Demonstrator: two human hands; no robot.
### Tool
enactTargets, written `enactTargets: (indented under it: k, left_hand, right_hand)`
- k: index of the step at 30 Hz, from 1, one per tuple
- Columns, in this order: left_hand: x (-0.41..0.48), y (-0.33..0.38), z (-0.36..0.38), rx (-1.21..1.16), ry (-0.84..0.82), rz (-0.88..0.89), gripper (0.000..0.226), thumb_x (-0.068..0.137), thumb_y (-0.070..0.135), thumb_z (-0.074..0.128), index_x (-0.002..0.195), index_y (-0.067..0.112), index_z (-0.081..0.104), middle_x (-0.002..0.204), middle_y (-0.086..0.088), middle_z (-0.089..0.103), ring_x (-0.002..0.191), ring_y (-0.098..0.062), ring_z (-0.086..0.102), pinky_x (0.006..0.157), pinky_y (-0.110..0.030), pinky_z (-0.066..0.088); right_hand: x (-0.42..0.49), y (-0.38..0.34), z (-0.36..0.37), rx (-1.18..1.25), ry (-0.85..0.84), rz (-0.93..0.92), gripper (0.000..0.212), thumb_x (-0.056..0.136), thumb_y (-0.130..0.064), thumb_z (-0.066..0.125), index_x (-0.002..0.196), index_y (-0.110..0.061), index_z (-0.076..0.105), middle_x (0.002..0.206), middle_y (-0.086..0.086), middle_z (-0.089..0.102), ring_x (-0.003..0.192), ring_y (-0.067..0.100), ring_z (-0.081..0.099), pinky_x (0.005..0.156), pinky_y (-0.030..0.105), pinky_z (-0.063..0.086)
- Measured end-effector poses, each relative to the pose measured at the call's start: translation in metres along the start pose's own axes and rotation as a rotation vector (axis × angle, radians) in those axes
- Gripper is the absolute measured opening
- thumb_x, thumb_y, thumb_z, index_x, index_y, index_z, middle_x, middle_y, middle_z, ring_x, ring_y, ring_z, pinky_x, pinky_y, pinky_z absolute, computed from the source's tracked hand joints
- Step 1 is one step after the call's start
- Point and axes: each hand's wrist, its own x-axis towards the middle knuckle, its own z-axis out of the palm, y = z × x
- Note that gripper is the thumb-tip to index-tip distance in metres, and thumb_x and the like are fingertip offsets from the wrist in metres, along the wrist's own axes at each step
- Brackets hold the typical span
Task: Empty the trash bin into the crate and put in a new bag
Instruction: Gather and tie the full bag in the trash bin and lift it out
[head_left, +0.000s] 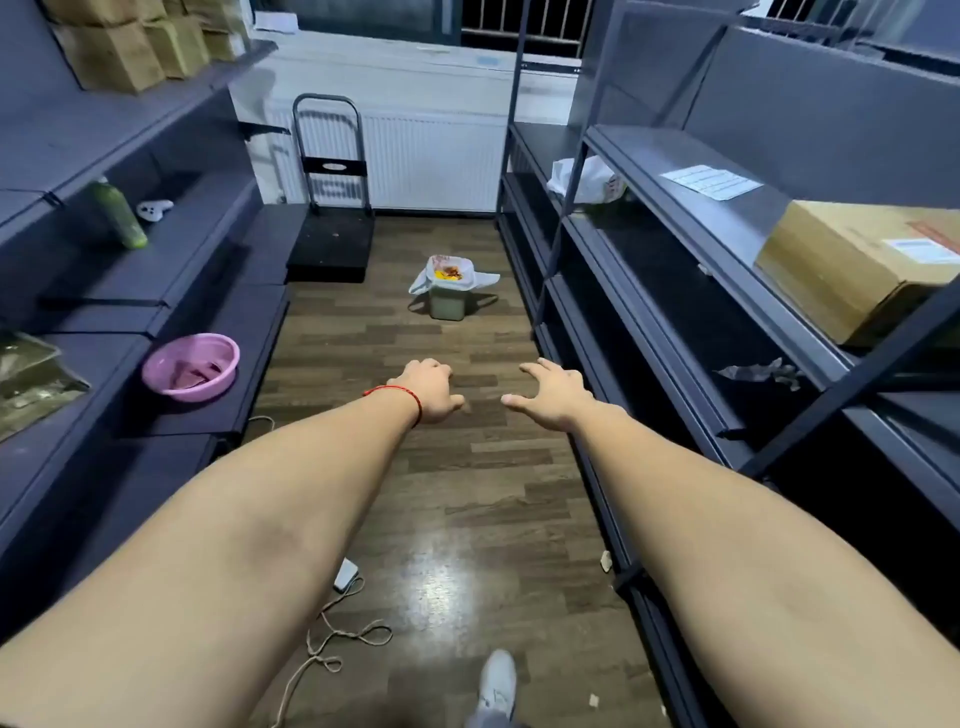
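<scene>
My left hand (428, 389) and right hand (553, 395) reach out with fingers spread and hold nothing. The trash bin (448, 288) sits far ahead on the floor (467, 467), between the shelves (675, 260). It stands straight up, mouth to the ceiling, bag (480, 280) folded over its rim. I should walk close, then grab both sides so nothing spills.

The bin's (448, 301) contents are too small to be identified. The box (852, 265) is cut off by the right edge, and the shoe (497, 680) by the bottom edge.
</scene>
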Motion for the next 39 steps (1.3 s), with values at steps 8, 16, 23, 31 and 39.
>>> enactTargets:
  k: [8, 16, 23, 31, 39]
  left_hand:
    - [0.084, 0.024, -0.025, -0.02, -0.009, -0.04, 0.062, 0.093, 0.046, 0.05, 0.142, 0.009, 0.041, 0.15, -0.013, 0.038, 0.138, -0.034, 0.034, 0.113, -0.048, 0.034]
    - [0.158, 0.043, -0.037, -0.033, 0.003, -0.093, 0.059, 0.092, 0.047, 0.05, 0.142, 0.016, 0.041, 0.153, -0.004, 0.032, 0.14, -0.029, 0.031, 0.108, -0.053, 0.037]
    - [0.228, 0.027, -0.051, -0.05, -0.034, -0.095, 0.061, 0.092, 0.048, 0.05, 0.142, 0.014, 0.041, 0.152, -0.006, 0.035, 0.139, -0.03, 0.032, 0.109, -0.053, 0.037]
    - [0.326, -0.029, -0.078, -0.085, -0.022, -0.075, 0.063, 0.091, 0.051, 0.049, 0.141, 0.013, 0.042, 0.148, -0.011, 0.042, 0.139, -0.029, 0.034, 0.111, -0.049, 0.036]
    - [0.395, -0.071, -0.114, -0.064, -0.011, -0.089, 0.06, 0.092, 0.049, 0.049, 0.141, 0.014, 0.042, 0.148, -0.011, 0.042, 0.139, -0.03, 0.034, 0.109, -0.05, 0.038]
  right_hand:
    - [0.087, 0.029, -0.032, -0.057, -0.038, -0.025, 0.076, 0.087, -0.06, 0.054, 0.151, -0.031, 0.025, 0.163, -0.001, 0.014, 0.146, 0.034, 0.014, 0.115, 0.053, 0.024]
    - [0.176, 0.044, -0.06, -0.078, -0.063, -0.058, 0.078, 0.086, -0.06, 0.055, 0.152, -0.03, 0.024, 0.163, -0.001, 0.014, 0.146, 0.032, 0.014, 0.116, 0.049, 0.025]
    - [0.247, 0.037, -0.062, -0.085, -0.081, -0.077, 0.073, 0.09, -0.055, 0.053, 0.151, -0.028, 0.024, 0.162, 0.0, 0.017, 0.145, 0.033, 0.017, 0.114, 0.048, 0.026]
    - [0.358, -0.005, -0.072, -0.007, -0.052, -0.08, 0.072, 0.091, -0.051, 0.053, 0.15, -0.017, 0.032, 0.161, 0.009, 0.021, 0.146, 0.032, 0.022, 0.117, 0.046, 0.025]
    - [0.438, -0.035, -0.081, -0.013, -0.05, -0.058, 0.07, 0.09, -0.052, 0.054, 0.149, -0.018, 0.034, 0.159, 0.009, 0.025, 0.145, 0.032, 0.024, 0.117, 0.047, 0.027]
